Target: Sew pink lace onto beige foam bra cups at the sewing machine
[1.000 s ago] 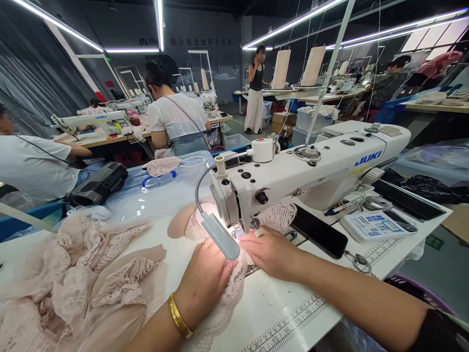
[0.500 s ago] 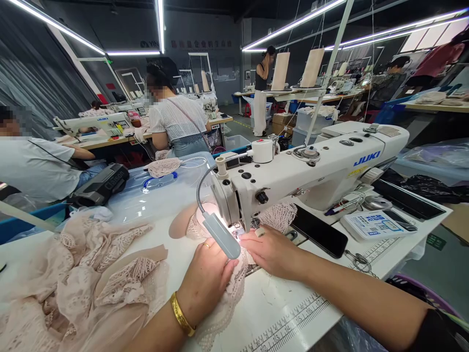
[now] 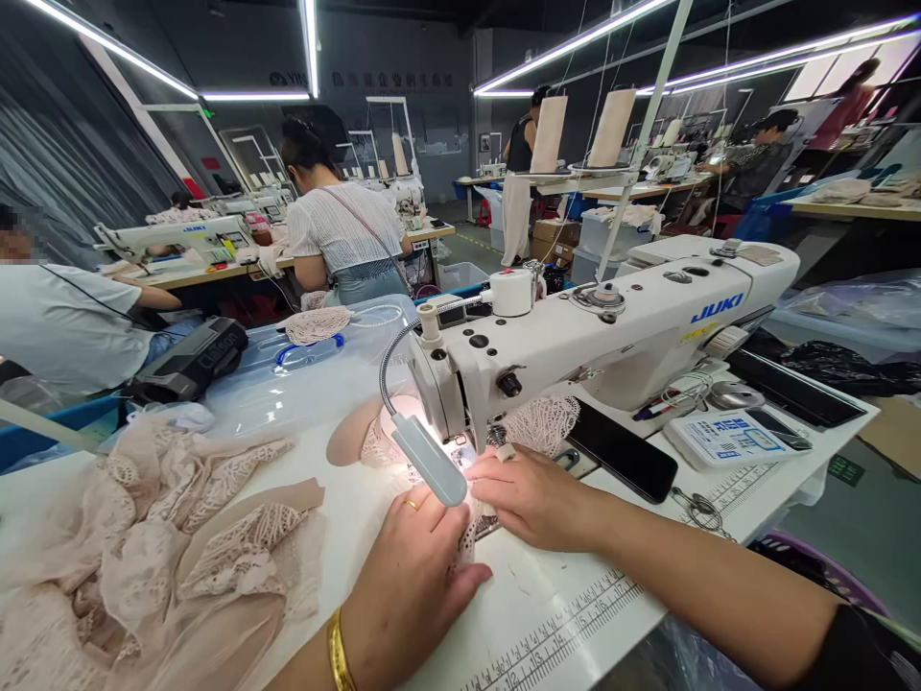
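A white JUKI sewing machine stands on the white table. A pale pink lace piece lies under its needle, lit by a small gooseneck lamp. My left hand, with a ring and a gold bangle, rests flat on the lace just left of the needle, fingers stretched out. My right hand lies flat on the lace to the right of the needle, with its fingertips at the presser foot.
A heap of pink lace garments covers the table's left side. A black phone, a white control panel and scissors lie to the right. A clear plastic bin sits behind. Other people sew at tables beyond.
The lace has been fed further under the needle, so little of it shows in front. My left hand has slid forward and flattened. The standing person at the back has moved right.
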Tool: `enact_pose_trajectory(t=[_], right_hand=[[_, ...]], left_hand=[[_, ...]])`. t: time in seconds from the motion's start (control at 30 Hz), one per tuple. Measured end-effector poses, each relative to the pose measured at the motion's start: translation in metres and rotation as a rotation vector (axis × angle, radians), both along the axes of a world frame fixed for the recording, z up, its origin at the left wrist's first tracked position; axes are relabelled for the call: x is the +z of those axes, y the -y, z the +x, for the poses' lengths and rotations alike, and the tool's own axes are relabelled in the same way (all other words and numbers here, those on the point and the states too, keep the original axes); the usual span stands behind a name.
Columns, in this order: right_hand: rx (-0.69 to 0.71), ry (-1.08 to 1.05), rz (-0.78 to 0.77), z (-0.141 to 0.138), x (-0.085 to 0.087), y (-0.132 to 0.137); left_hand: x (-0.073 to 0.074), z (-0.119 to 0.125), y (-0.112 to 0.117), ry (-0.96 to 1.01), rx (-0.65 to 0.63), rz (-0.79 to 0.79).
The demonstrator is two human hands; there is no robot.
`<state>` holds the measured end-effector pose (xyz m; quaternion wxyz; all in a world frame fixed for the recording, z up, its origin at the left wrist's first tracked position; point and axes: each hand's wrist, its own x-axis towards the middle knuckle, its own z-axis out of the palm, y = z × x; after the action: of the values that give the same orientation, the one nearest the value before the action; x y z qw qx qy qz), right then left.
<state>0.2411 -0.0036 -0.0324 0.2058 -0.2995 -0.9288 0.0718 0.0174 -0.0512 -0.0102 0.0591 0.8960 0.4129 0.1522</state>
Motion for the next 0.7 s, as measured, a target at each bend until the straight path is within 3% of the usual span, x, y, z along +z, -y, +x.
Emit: enact_pose_trajectory(t=[0.17, 0.3, 0.4, 0.5, 0.7], right_hand=[[-0.025, -0.005, -0.087, -0.001, 0.0, -0.002], [-0.117, -0.043, -0.126, -0.006, -0.005, -0.006], [-0.172, -0.139, -0.148, -0.01, -0.006, -0.009], [-0.178, -0.245, -0.186, -0.012, -0.004, -0.011], [-0.168, -0.286, -0.25, -0.014, -0.001, -0.009]], left_hand=[[-0.007, 0.001, -0.006, 0.093, -0.007, 0.037], [-0.006, 0.001, -0.022, 0.29, 0.109, -0.046], [0.0, 0.002, -0.03, 0.401, 0.111, -0.139], [0.005, 0.004, -0.033, 0.403, 0.103, -0.222], [0.004, 0.002, -0.036, 0.411, 0.155, -0.241]])
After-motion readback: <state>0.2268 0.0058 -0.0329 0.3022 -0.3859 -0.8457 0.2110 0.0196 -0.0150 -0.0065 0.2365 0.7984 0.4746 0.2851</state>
